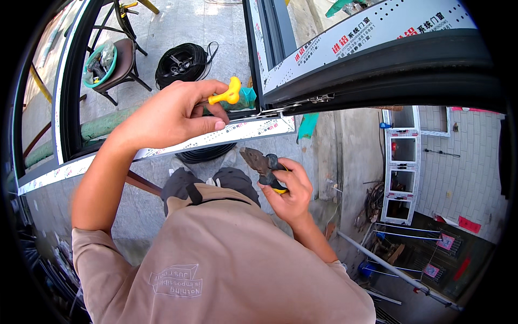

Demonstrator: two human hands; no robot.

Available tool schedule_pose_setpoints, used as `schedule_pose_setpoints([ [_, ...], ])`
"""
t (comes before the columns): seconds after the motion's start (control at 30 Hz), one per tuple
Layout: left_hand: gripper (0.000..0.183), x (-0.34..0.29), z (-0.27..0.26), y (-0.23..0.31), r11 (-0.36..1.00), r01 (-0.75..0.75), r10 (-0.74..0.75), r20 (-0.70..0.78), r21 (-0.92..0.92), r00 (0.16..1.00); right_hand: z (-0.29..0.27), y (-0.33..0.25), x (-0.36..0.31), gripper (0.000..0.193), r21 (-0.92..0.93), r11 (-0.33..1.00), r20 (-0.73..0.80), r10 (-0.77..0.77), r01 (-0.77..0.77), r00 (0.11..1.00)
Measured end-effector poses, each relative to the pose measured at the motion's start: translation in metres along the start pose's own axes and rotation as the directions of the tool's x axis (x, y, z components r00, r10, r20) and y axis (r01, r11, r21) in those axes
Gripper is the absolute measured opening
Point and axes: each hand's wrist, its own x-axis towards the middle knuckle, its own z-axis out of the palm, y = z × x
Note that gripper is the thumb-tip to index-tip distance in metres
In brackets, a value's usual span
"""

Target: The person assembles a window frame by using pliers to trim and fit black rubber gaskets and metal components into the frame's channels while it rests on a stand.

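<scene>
Your left hand (172, 116) is closed on a yellow T-handled key (229, 94), its smooth plastic grip poking out between your fingers, right at the dark metal window frame (377, 70). Film-wrapped white trim runs along that frame's edges. Your right hand (286, 189) hangs below the frame, clamped on pliers (263, 164) with dull, rusty jaws and a dark-and-yellow grip. Beyond the frame, on the paved floor, lie a coil (181, 63) of black cable and a brown-seated stool (121, 65).

Left hand (172, 110) turns yellow T-handle key (226, 94) at window frame (216, 137); right hand (286, 189) clasps pliers (261, 164).
</scene>
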Motion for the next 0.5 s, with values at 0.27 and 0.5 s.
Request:
schedule_pose_setpoints([
  [0.27, 0.059, -0.044, 0.037, -0.024, 0.997, 0.011, 0.025, -0.429, 0.082, 0.903, 0.02, -0.011, 0.019, 0.036, 0.141, 0.99, 0.087, -0.005, -0.007, 0.996],
  [0.5, 0.05, -0.035, 0.049, -0.025, 0.945, 0.051, 0.146, -0.555, 0.324, 0.819, 0.024, -0.019, 0.018, 0.033, 0.156, 0.988, 0.049, 0.006, -0.014, 0.999],
])
